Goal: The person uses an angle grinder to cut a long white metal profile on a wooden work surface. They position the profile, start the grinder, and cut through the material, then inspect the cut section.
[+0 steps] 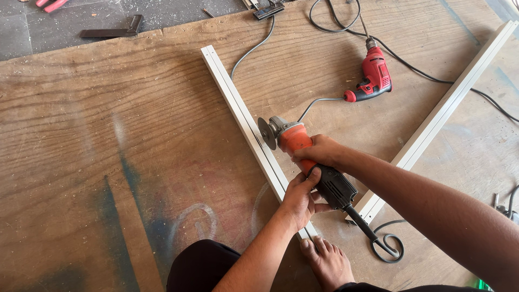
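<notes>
An orange and black angle grinder (303,157) lies across a long white metal channel (238,108) on a plywood board. Its grey disc (266,133) sits right against the channel's edge. My right hand (319,151) wraps over the orange body from above. Around the black rear handle, my left hand (300,197) grips from below. A bare foot (327,262) presses on the near end of the channel.
A red electric drill (373,75) lies further back on the board with black cables (335,27) looping around it. A second white channel (448,103) runs diagonally at the right. The grinder's cord curls (386,249) near my foot. A dark metal square (111,31) lies on the floor.
</notes>
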